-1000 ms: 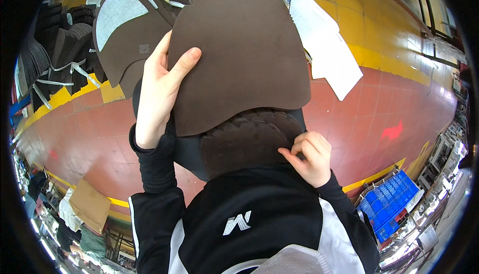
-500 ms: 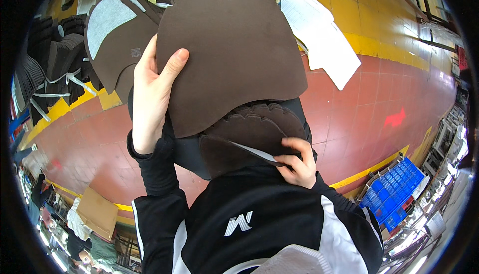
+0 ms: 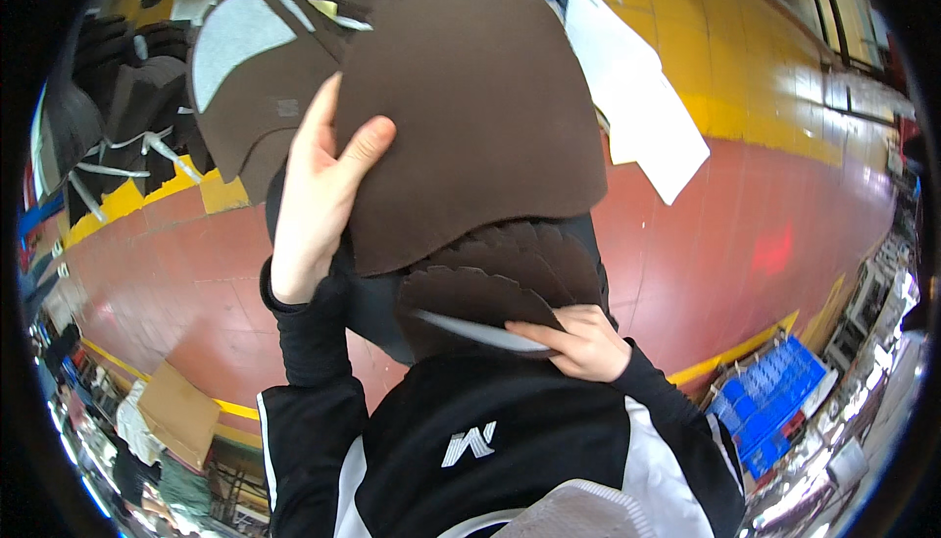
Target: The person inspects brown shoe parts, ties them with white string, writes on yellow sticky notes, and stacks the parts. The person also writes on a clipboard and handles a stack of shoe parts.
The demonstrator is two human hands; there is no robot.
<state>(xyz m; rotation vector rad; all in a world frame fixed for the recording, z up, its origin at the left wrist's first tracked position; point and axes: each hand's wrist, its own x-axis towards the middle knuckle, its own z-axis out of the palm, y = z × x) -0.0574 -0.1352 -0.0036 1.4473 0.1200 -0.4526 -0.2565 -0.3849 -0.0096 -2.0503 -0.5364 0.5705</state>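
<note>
My left hand (image 3: 319, 195) grips the left edge of a large dark brown foam sheet (image 3: 480, 107) with a scalloped top, held up in front of me. Below it lies a fanned stack of smaller brown scalloped pieces (image 3: 510, 259). My right hand (image 3: 583, 342) lifts the near edge of the top piece (image 3: 470, 298), whose grey underside shows as a thin strip. Both sleeves are black.
More brown and grey foam pieces (image 3: 245, 77) are piled at the upper left, beside black stacks (image 3: 108, 97). White sheets (image 3: 642, 112) lie on the red and yellow floor (image 3: 774, 175). A blue crate (image 3: 774, 401) stands at the lower right, a cardboard piece (image 3: 176, 415) at the lower left.
My left hand has raised the large brown sheet a little higher. My right hand has slid under the top small piece and lifted its edge off the stack.
</note>
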